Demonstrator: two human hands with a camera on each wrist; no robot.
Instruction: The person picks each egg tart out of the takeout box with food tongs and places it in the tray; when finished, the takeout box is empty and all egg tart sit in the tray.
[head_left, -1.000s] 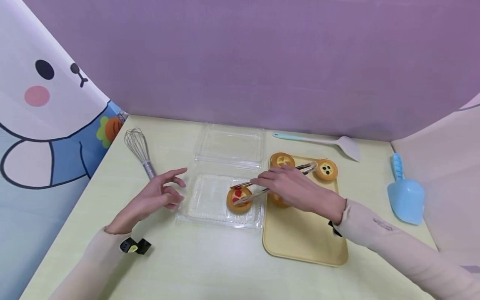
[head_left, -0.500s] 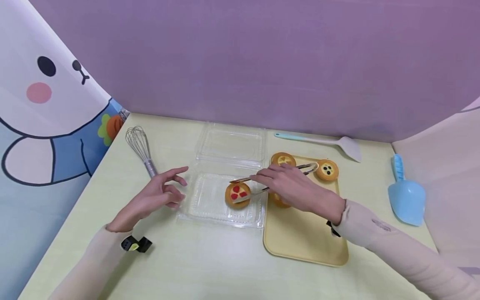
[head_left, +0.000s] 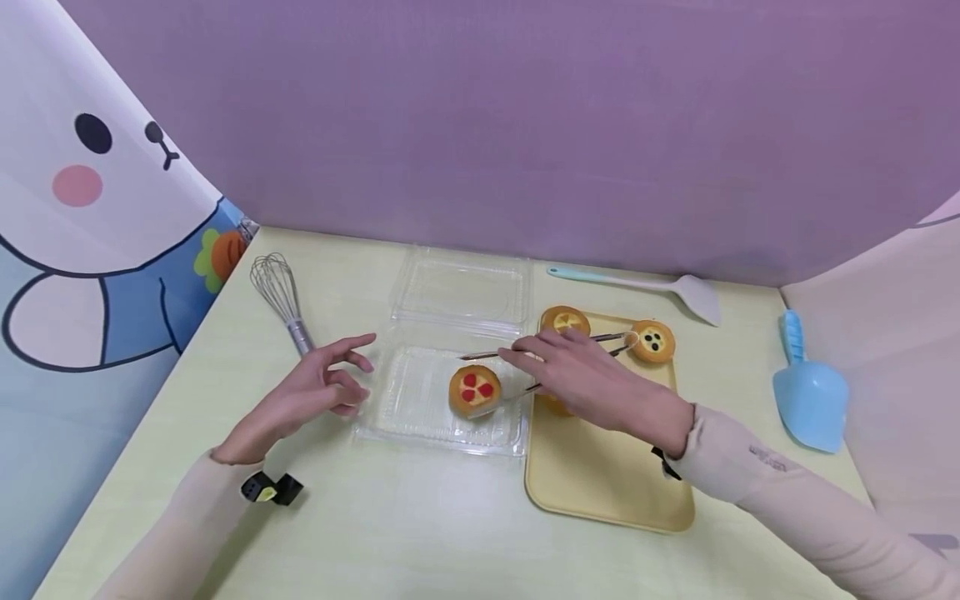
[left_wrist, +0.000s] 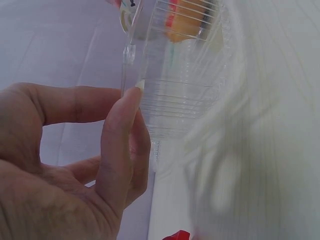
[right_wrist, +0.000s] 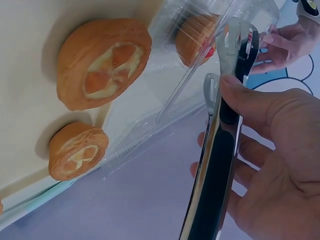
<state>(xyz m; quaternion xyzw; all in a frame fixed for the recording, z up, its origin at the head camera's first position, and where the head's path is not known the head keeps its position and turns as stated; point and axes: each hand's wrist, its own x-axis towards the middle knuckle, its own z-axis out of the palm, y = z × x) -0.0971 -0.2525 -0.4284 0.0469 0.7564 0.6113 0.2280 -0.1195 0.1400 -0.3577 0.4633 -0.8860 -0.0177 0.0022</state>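
Note:
A fruit tart with red pieces (head_left: pixel 474 392) sits in the base of a clear plastic clamshell box (head_left: pixel 405 400). My right hand (head_left: pixel 577 375) grips metal tongs (right_wrist: pixel 215 145) with dark handle panels; their tips are spread on either side of that tart, apart from its far side. My left hand (head_left: pixel 322 379) hovers at the box's left edge, fingers loosely bent, with a gap between thumb and index finger in the head view. Under my right hand, more tarts lie on a yellow tray (head_left: pixel 607 475), one of them an orange-topped tart (right_wrist: pixel 107 65).
A tart with dark dots (head_left: pixel 652 342) and a yellow-topped tart (head_left: pixel 564 320) are at the tray's far end. Behind the tray lies a spatula (head_left: pixel 637 283). A blue scoop (head_left: pixel 812 392) is at the right, and a whisk (head_left: pixel 281 296) lies beyond my left hand.
The tongs have spread apart and let go of the red-topped tart, which now rests in the box slightly farther left. My left hand has stayed in place.

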